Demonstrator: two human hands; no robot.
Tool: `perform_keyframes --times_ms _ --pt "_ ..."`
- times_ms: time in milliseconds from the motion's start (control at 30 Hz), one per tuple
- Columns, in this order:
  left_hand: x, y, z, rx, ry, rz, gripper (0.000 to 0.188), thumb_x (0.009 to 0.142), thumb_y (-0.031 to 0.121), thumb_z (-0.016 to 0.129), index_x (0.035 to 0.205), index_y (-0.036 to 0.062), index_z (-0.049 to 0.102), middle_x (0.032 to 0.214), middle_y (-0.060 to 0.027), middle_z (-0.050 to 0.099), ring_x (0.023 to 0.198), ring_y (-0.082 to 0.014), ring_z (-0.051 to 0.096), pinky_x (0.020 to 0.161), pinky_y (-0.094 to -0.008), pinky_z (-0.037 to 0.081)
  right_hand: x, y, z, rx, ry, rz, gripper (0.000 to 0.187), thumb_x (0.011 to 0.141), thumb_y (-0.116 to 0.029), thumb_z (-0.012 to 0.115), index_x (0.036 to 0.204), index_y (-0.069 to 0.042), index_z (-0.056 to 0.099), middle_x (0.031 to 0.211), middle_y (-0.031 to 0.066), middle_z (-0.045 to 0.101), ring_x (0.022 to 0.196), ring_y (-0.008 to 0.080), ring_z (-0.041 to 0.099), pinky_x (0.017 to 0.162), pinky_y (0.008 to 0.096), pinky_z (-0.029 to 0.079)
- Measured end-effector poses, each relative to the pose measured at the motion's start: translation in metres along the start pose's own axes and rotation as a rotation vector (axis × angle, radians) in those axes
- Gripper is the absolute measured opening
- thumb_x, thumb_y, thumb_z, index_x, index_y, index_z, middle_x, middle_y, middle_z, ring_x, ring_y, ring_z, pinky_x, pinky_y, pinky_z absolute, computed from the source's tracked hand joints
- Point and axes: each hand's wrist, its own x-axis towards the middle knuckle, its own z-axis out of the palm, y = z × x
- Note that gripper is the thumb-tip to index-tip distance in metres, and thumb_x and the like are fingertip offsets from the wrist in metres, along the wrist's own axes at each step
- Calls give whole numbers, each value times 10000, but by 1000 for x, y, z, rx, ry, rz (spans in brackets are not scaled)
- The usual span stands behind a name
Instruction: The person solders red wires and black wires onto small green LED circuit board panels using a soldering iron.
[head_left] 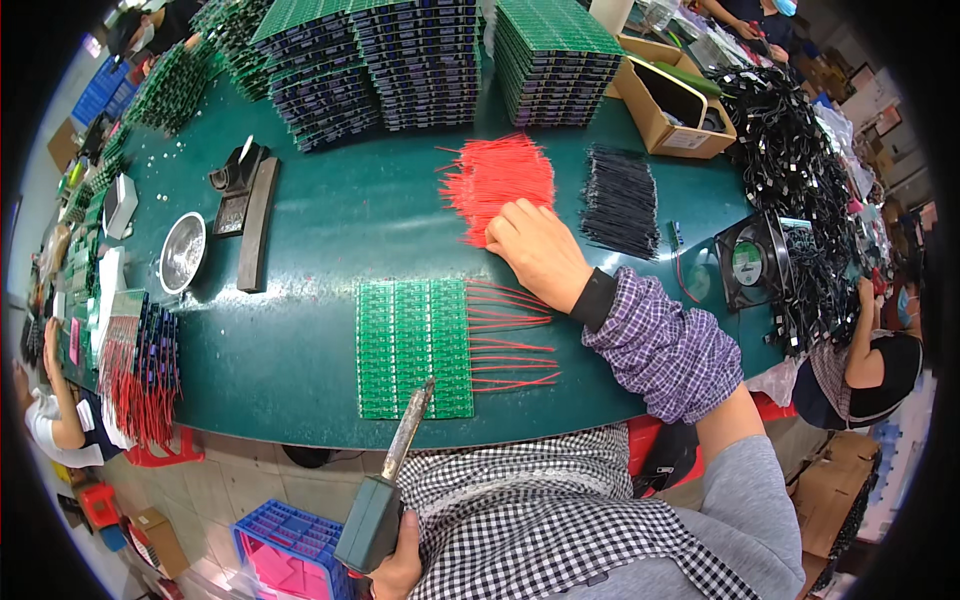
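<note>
My left hand (400,566) is wrapped round the dark green body of a soldering iron (405,435). Its metal tip points up over the lower part of a green circuit board panel (415,345) of many small boards. Several red wires stick out from the panel's right edge. Beyond it, my right hand (540,252) rests at the lower edge of a pile of red wires (500,180), fingers curled and pinched together on the wires. The fingertips are partly hidden. A bundle of black wires (620,203) lies to the right of the pile.
Tall stacks of circuit board panels (415,65) stand at the back. On the left are a metal bowl (184,253), a dark bar (258,225) and wired boards (140,365). To the right are a cardboard box (680,110), a fan (750,262) and heaped black cables (785,150). Other people sit nearby.
</note>
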Motion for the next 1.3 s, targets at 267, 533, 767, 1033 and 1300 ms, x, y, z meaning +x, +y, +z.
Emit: perform_keyframes --times_ms 267,533,767,1033,1300 --pt "2 -4 6 29 -12 75 443 850 20 812 1246 -76 640 1141 -174 695 947 -231 680 799 -369 562 0 -5 5 108 70 51 157 904 -137 708 973 -60 590 935 87 568 910 305 576 767 449 482" --pt "1 1 10 -57 19 -58 425 850 -7 798 1239 -74 640 1074 -155 690 781 -176 643 687 -315 535 0 -4 0 47 75 63 118 922 -129 658 976 -65 575 937 79 561 922 276 563 774 415 454" --pt "0 3 -2 -116 -1 -198 420 864 4 778 1245 -66 616 936 -129 660 638 -139 589 557 -287 474 -20 -47 -35 330 240 101 120 876 -26 690 958 -34 603 911 87 601 827 294 619 711 403 493" --pt "-11 6 -16 -97 -3 -185 484 831 31 829 1253 -58 609 961 -141 669 642 -155 597 562 -310 495 -81 -127 -57 648 122 133 186 784 57 745 944 -1 673 888 90 632 781 261 655 653 368 543" --pt "-11 11 -18 82 -125 -88 411 828 45 854 1191 -39 681 1095 -137 702 963 -227 666 851 -373 540 -91 -128 -41 630 116 157 211 754 59 796 927 0 690 875 97 671 744 247 680 624 344 555"
